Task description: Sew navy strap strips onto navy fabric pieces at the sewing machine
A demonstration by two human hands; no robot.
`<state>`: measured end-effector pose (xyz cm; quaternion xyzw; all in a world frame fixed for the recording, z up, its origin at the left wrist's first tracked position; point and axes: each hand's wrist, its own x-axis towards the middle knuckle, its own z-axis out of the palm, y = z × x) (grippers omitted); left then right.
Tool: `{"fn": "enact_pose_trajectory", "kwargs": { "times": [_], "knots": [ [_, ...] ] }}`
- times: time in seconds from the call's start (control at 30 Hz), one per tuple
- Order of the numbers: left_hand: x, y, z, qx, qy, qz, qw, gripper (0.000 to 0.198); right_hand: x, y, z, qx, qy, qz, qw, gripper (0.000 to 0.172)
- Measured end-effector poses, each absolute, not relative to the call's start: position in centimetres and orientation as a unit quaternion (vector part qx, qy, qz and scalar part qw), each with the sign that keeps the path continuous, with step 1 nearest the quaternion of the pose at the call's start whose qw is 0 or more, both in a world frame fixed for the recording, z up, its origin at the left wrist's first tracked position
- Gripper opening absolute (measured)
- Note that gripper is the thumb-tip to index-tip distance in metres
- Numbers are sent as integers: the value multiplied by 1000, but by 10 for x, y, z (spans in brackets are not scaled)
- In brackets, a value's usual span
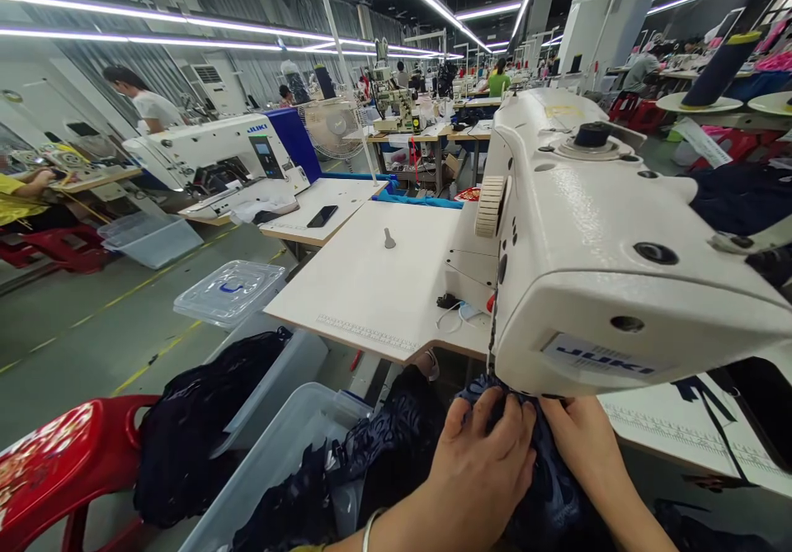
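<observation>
Just below the front of the white JUKI sewing machine (619, 230), the left hand (488, 461) bunches dark navy patterned lace fabric (396, 436) under curled fingers (495, 420). The right hand (585, 445) rests on this fabric alongside. Its fingertips are hidden beneath the machine, so its grip cannot be told.

The sewing machine (594, 238) is set on the right part of the table (371, 288), its head overhanging the near edge. Beneath the head, the left hand (488, 461) and right hand (582, 436) are placed side by side on the fabric (396, 436), the left hand closed over a fold. The fabric is draped leftward into a bin (272, 461) below the table's near edge. A lid (228, 288) is found behind the bin, and a stool (62, 461) at far left. A phone (322, 216) is laid on the next table (346, 193) behind.
</observation>
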<state>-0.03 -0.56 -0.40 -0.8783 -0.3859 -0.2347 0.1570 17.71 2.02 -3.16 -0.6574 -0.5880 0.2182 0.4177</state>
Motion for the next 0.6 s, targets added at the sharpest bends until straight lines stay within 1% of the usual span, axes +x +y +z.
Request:
{"fn": "enact_pose_trajectory", "kwargs": {
  "times": [0.17, 0.27, 0.4, 0.5, 0.6],
  "knots": [
    [2, -4, -7, -869, -392, -244, 180, 33, 178, 22, -38, -671, -581, 216, 405, 25],
    [3, -1, -9, -855, -393, -284, 183, 30, 178, 24, -42, -677, -577, 214, 403, 25],
    [3, 5, -14, -844, -391, -329, 164, 29, 185, 22, -40, -650, -593, 229, 416, 33],
    [2, 9, -15, -844, -397, -327, 151, 34, 202, 17, -36, -620, -633, 238, 397, 33],
    [-1, 9, -15, -860, -376, -303, 167, 47, 230, 8, -34, -609, -661, 240, 367, 30]
  ]
}}
